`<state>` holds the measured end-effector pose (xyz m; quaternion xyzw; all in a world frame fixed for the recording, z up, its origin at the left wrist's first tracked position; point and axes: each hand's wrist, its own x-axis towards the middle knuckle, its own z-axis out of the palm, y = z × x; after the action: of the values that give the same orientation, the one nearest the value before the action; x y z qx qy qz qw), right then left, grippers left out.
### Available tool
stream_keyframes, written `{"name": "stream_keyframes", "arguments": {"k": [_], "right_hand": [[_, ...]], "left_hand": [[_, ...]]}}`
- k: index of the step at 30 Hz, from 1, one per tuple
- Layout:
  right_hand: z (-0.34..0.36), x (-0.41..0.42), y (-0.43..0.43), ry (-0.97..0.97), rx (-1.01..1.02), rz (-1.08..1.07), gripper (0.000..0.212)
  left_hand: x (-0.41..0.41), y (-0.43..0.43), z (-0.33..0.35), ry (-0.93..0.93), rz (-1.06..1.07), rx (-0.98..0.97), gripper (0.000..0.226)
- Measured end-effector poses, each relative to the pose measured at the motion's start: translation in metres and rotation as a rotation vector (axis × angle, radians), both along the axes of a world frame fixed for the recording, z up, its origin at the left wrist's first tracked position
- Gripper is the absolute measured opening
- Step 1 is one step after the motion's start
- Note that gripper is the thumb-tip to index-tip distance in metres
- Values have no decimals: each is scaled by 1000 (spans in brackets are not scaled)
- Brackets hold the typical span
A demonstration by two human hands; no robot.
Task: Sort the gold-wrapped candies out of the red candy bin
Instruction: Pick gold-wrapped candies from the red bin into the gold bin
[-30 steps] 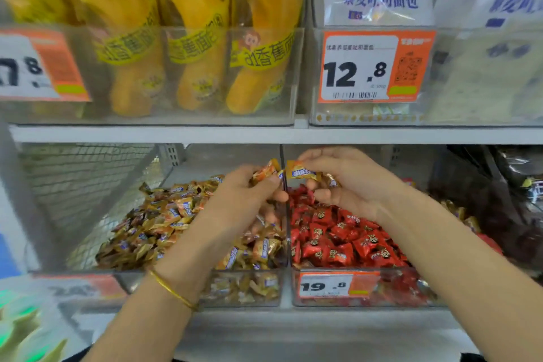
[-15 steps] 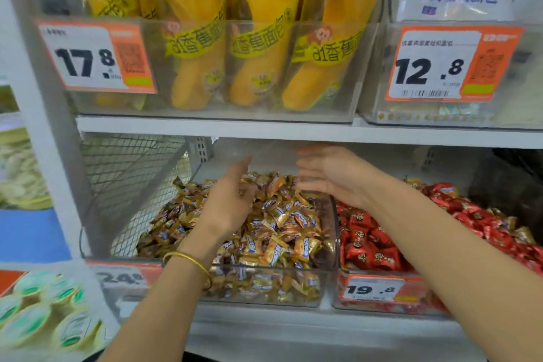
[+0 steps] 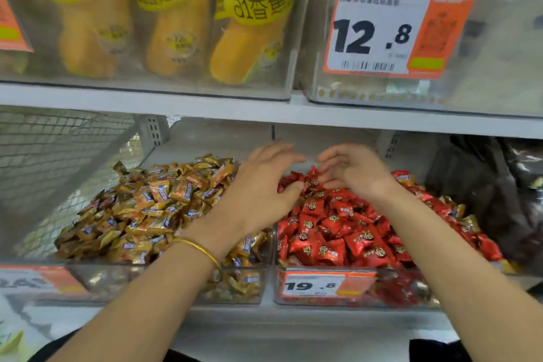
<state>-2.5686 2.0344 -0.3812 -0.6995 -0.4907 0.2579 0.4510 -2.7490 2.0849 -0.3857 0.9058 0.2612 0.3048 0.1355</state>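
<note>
Two clear bins stand side by side. The red candy bin [image 3: 396, 292] holds red candies [image 3: 338, 229], plus a few gold-wrapped candies [image 3: 467, 220] at its right edge; the gold candy bin [image 3: 235, 288] is left of it. Left hand [image 3: 261, 194] fingers [image 3: 282, 153] spread open over the red candy bin; right hand [image 3: 355, 169] fingers curl loosely, grip unclear.

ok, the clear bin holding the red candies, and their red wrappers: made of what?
Clear rectangular bin: seemingly rigid glossy transparent plastic; candies show through its front wall. Red candy wrappers: thin shiny film, crinkled, with glints; plastic or foil-backed, cannot tell.
</note>
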Motion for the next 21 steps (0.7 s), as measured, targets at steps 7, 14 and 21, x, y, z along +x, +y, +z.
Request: {"name": "stream_keyframes", "arguments": {"k": [7,14,21], "right_hand": [[-31,12,38,-742,-312,300,17],[-37,20,46,-869,-470,293,21],[-28,33,37,-482,-161,35,8]], "left_hand": [[9,8,-10,53,-94,-141,48],[7,7,-9,33,-121,-219,46],[5,8,-13,13,-131,-252,48]]}}
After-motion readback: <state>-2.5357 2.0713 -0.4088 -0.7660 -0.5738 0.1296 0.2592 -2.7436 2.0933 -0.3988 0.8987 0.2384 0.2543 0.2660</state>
